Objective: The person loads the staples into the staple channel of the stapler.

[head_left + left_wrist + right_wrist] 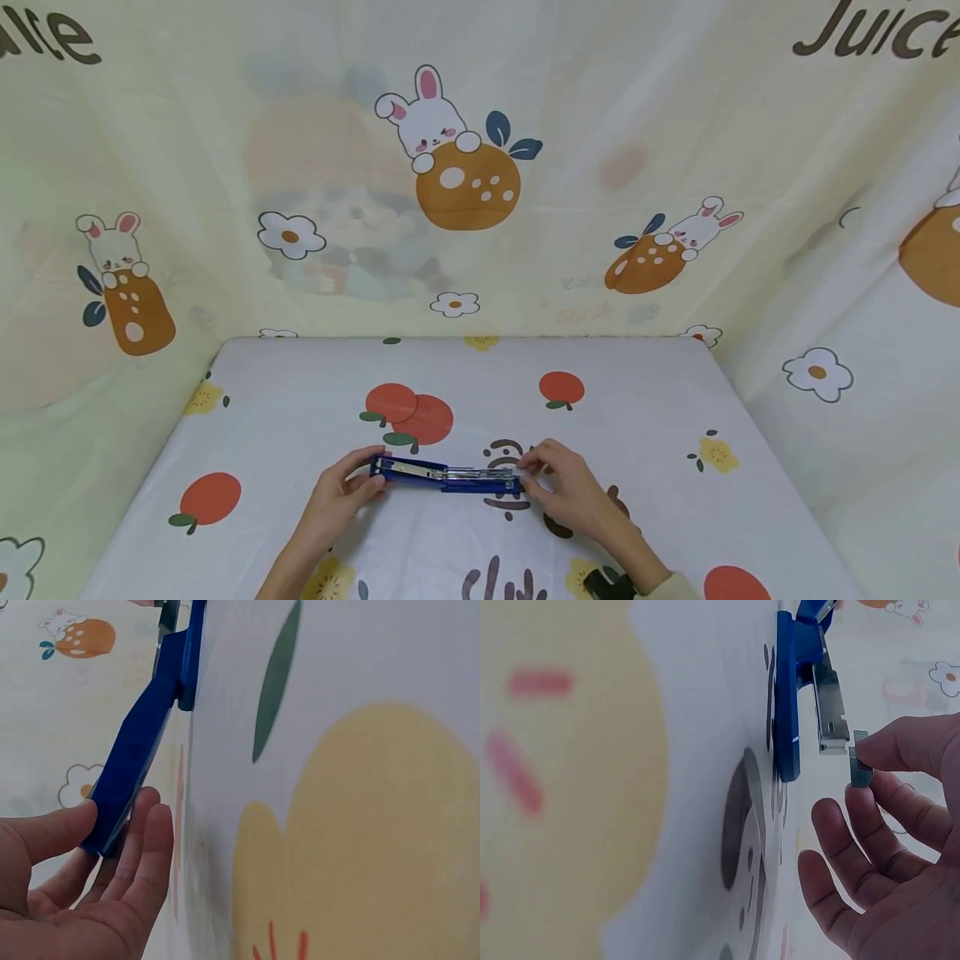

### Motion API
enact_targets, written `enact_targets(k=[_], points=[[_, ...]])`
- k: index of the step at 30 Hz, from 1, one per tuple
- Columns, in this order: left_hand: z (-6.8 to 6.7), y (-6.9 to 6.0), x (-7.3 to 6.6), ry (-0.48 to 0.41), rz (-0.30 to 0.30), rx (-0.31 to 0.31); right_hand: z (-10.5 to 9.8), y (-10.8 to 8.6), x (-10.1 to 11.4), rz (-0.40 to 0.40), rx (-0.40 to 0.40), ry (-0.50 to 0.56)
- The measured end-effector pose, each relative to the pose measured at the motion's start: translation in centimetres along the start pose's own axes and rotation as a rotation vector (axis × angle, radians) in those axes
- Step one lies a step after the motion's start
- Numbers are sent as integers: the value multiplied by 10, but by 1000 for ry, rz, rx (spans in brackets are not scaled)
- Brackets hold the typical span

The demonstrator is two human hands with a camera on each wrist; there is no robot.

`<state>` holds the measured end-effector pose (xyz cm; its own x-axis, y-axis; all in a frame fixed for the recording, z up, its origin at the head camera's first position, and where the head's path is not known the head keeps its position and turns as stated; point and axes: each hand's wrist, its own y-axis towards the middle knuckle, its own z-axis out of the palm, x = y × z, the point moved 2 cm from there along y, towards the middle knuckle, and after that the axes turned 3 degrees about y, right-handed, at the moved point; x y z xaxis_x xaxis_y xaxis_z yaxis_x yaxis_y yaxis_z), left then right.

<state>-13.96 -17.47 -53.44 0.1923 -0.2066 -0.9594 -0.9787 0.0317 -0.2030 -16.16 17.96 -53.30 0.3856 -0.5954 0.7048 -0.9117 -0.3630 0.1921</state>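
Observation:
A blue stapler [408, 473] lies opened out across the middle of the table, its lid swung back to the left and its metal staple channel [829, 712] exposed on the right. My left hand [341, 492] grips the end of the lid between thumb and fingers; in the left wrist view the lid [135, 742] slopes up off the surface. Beside the channel's open end, my right hand [562, 487] pinches a short strip of staples [861, 771] between thumb and forefinger. Its other fingers are loosely bent. The strip appears close to the channel tip, with a small gap.
A white tablecloth [285, 433] printed with fruit and flowers covers the table. Patterned cream curtains [525, 275] hang along the back and sides, beyond the table's edges. A dark object [609, 583] sits at my right wrist by the sleeve [671, 588].

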Motion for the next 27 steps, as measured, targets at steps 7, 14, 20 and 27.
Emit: enact_targets(k=[7,14,20,27], points=[[1,0,0,-5,-3,3,3,2,1,18,11,-21],[1,1,1,-16,2,0,3,2,2,8,9,-13],[1,0,1,-34,6,10,4,2,3,7,12,-9],[0,0,2,-57,11,25,5,3,6,-3,14,-5]])
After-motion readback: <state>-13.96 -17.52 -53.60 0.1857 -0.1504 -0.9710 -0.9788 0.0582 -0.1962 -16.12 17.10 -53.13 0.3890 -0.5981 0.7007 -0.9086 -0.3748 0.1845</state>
